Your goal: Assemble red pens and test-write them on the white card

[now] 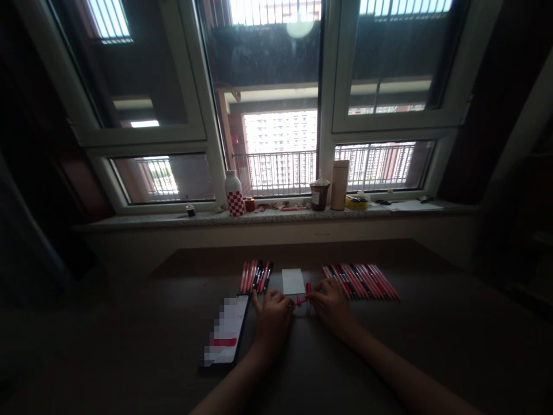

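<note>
My left hand [273,317] and my right hand [333,304] meet near the middle of the dark table, fingers bent. Between their fingertips is a small red item [301,300], too small to make out fully; both hands pinch at it. A short red piece [308,288] stands out beside my right fingertips. Just beyond lies a white rectangular card or pad [292,280]. A row of red and black pens [256,276] is laid out past my left hand. Another, longer row of pens and pencils [363,281] lies past my right hand.
A phone [227,331] with a lit screen lies left of my left hand. On the windowsill [203,219] stand a red-checked bottle [235,196], a drink cup [319,195], a tall tan cylinder [340,185] and a yellow item [356,203]. Windows rise behind.
</note>
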Demonstrator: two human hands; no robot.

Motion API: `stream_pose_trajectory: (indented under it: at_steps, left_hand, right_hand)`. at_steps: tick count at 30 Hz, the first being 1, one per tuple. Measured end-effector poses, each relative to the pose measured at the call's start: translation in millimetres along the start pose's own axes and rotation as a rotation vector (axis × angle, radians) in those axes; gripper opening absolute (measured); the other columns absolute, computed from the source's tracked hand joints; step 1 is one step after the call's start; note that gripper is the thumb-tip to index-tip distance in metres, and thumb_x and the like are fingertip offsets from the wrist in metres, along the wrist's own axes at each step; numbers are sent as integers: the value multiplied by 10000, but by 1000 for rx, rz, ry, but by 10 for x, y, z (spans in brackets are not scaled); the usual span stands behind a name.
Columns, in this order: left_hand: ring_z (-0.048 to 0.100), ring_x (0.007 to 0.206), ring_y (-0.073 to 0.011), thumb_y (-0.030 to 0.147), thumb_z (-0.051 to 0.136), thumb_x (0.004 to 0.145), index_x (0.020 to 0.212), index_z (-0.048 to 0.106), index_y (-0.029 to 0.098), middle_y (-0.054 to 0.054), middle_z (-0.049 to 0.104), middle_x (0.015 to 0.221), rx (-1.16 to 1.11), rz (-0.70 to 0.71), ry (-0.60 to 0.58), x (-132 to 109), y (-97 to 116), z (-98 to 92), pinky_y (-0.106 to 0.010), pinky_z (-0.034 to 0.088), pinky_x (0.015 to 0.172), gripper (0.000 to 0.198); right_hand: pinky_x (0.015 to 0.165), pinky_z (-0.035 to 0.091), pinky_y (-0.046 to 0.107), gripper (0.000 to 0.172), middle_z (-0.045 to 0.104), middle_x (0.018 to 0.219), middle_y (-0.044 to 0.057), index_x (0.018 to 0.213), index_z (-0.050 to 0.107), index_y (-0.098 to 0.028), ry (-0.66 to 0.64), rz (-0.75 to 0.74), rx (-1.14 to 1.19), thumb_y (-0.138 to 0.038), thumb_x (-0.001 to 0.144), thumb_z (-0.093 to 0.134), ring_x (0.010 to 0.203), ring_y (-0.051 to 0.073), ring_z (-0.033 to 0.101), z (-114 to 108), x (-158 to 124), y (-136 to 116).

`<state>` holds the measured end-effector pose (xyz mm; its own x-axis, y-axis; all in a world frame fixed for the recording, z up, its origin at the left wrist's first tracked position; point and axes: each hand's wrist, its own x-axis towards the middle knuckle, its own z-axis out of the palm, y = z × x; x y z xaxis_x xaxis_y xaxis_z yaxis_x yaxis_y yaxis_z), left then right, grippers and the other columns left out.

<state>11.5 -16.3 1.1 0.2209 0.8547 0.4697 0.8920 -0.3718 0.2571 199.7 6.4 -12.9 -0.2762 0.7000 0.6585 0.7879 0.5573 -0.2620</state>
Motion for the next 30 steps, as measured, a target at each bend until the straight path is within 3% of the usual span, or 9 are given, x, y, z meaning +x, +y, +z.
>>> stream_pose_trajectory:
  at_steps: [4,11,20,30]
  left_hand:
    - [531,1022,-202,274,458,887,878,649,280,7,650,929,5,-17,-4,3,0,12,-635,8,1081,192]
    - [533,1005,-207,241,413,899,899,625,248,1,642,928,27,-71,55,16,-12,49,-616,78,1088,212]
    - [553,969,-201,221,380,901,927,633,234,-16,646,917,101,-75,43,19,-29,88,-609,101,1086,254]
    - [505,1060,-220,251,452,872,956,643,266,-18,621,984,128,-55,16,7,-46,81,-616,87,1079,209]
  right_hand:
    - [887,371,391,160,574,907,51,907,707,-279,1,-10,-3,-254,877,552,963,225,471,13,0,8]
    - [912,385,420,255,530,1034,89,1082,642,-239,79,52,-16,-190,852,544,1028,256,442,80,-12,92]
    - [925,375,422,237,526,1047,88,1046,644,-239,34,65,-20,-178,842,543,1043,263,435,47,-9,67]
    - [956,332,421,186,558,1025,69,983,666,-258,-24,66,-31,-206,855,541,1047,252,434,9,14,-3]
